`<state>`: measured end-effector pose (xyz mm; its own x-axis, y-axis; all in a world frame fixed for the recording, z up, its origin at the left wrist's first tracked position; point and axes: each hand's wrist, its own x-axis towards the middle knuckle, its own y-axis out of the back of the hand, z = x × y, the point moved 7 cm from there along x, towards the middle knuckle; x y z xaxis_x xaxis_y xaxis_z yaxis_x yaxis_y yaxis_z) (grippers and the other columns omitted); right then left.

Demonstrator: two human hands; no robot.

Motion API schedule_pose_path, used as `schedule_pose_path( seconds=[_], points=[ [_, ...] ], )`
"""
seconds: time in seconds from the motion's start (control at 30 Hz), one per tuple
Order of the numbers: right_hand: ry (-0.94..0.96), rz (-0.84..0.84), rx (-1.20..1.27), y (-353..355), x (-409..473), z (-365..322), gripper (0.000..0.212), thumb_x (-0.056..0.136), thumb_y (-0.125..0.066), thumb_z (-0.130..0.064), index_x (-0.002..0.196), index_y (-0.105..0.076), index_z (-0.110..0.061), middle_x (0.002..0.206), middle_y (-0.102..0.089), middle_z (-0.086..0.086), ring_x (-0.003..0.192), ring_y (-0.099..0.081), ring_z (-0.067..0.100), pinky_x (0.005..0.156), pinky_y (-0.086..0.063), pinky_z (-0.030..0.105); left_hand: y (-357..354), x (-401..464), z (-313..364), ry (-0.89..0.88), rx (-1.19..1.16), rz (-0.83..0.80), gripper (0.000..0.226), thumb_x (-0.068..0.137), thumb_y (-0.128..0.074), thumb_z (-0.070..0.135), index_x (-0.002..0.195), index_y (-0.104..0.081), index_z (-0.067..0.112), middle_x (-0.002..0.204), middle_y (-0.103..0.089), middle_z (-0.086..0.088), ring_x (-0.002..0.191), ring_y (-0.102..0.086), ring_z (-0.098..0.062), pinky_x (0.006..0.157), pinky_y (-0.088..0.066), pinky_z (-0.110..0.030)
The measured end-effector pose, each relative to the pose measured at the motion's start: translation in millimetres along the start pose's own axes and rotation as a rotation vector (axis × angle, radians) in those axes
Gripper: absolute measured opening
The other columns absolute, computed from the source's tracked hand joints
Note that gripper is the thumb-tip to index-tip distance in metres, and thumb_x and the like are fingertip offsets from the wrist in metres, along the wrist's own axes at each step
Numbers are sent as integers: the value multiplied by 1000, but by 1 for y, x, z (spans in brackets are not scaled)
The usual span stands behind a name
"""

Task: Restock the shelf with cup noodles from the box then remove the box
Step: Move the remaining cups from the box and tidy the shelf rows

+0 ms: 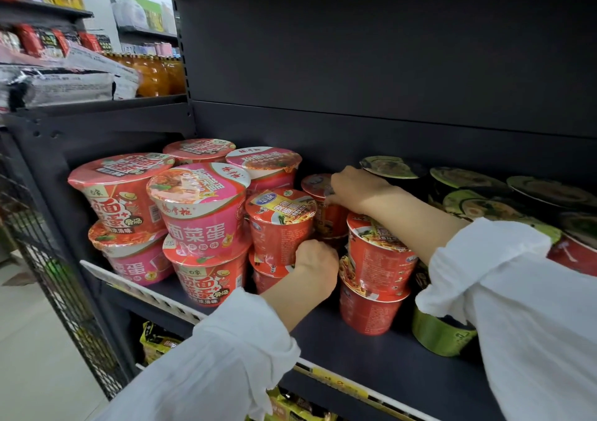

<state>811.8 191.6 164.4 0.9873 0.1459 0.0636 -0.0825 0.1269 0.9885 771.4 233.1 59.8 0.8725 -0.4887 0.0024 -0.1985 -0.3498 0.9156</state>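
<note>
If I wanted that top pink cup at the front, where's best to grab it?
Judging by its shape, hold the pink cup around its tapered side wall, just under the wide rim, coming from the open front of the shelf. It stands upright on another cup, so lift straight up.

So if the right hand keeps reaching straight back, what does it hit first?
Probably the rear red cup that the right hand already touches at the lid; behind that is the dark back panel. Depth is hard to judge.
</note>
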Motion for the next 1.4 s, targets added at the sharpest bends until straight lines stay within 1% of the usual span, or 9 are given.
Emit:
schedule_pose_path(
  seconds=[0.07, 0.2, 0.47, 0.57, 0.63, 0.8, 1.0, 1.23, 1.4],
  points=[
    [6, 15, 27, -2, 2, -1, 20, 99, -42, -19, 102, -57, -5, 108, -54, 16, 94, -57, 32, 72, -42, 34, -1, 0, -2, 11, -21, 1, 29, 95, -46, 12, 122, -55, 9, 127, -57, -8, 115, -56, -25, 87, -47, -33],
    [-41, 4, 154, -5, 5, 10, 32, 93, -45, -7, 62, -37, -14, 70, -42, 4, 58, -40, 16, 57, -33, 28, -1, -1, -3, 17, -45, 5, 28, 95, -46, 11, 121, -56, 8, 126, -58, -8, 114, -56, -25, 86, -47, -33],
    [-47, 63, 133, -8, -1, 10, 39, 89, -45, 3, 60, -29, -16, 66, -33, 3, 56, -37, 18, 50, -31, 27, 3, -15, -14, -22, -321, 55, 38, 94, -47, 8, 132, -45, 6, 133, -50, -13, 118, -53, -31, 91, -46, -38],
    [-30, 57, 209, -8, -9, 2, 17, 94, -50, -6, 105, -62, -11, 107, -60, 9, 96, -60, 25, 78, -51, 32, 7, -36, -21, -168, -432, 151, 43, 96, -42, 13, 139, -39, 14, 136, -44, -6, 118, -52, -27, 87, -47, -39],
    [43, 82, 281, -1, -20, -9, 51, 91, -54, -8, 141, -43, -18, 140, -46, 8, 125, -48, 25, 100, -44, 32, 5, -52, -35, -221, -445, 263, 38, 97, -41, 18, 134, -45, 18, 132, -46, 1, 113, -54, -20, 83, -51, -35],
    [263, 46, 348, 4, -40, -51, 70, 84, -68, -26, 146, -35, -26, 151, -34, 0, 139, -32, 17, 110, -25, 24, -15, -90, -88, -172, -480, 525, 26, 88, -44, 33, 93, -64, 16, 94, -59, 4, 86, -57, -12, 65, -53, -25],
    [215, 53, 343, 0, -41, -74, 62, 86, -63, -44, 141, -43, -24, 140, -49, 3, 129, -44, 20, 106, -37, 31, -38, -102, -95, -179, -370, 550, 22, 62, -82, 18, 84, -77, 17, 80, -68, 6, 71, -66, -8, 60, -54, -18],
    [152, 56, 121, 5, -53, -64, 36, 88, -55, -8, 124, -58, -11, 125, -59, 8, 117, -54, 26, 97, -43, 38, -37, -87, -67, -193, -620, 493, 34, 84, -53, 5, 115, -67, 12, 104, -66, -6, 98, -60, -25, 83, -55, -37],
    [54, 67, 190, 5, -56, -62, 40, 84, -65, -41, 107, -54, -11, 92, -53, -2, 87, -51, 17, 71, -39, 29, -25, -83, -77, -161, -750, 482, 25, 92, -51, 12, 116, -58, 12, 119, -57, -1, 114, -48, -18, 98, -41, -30]
  ],
)
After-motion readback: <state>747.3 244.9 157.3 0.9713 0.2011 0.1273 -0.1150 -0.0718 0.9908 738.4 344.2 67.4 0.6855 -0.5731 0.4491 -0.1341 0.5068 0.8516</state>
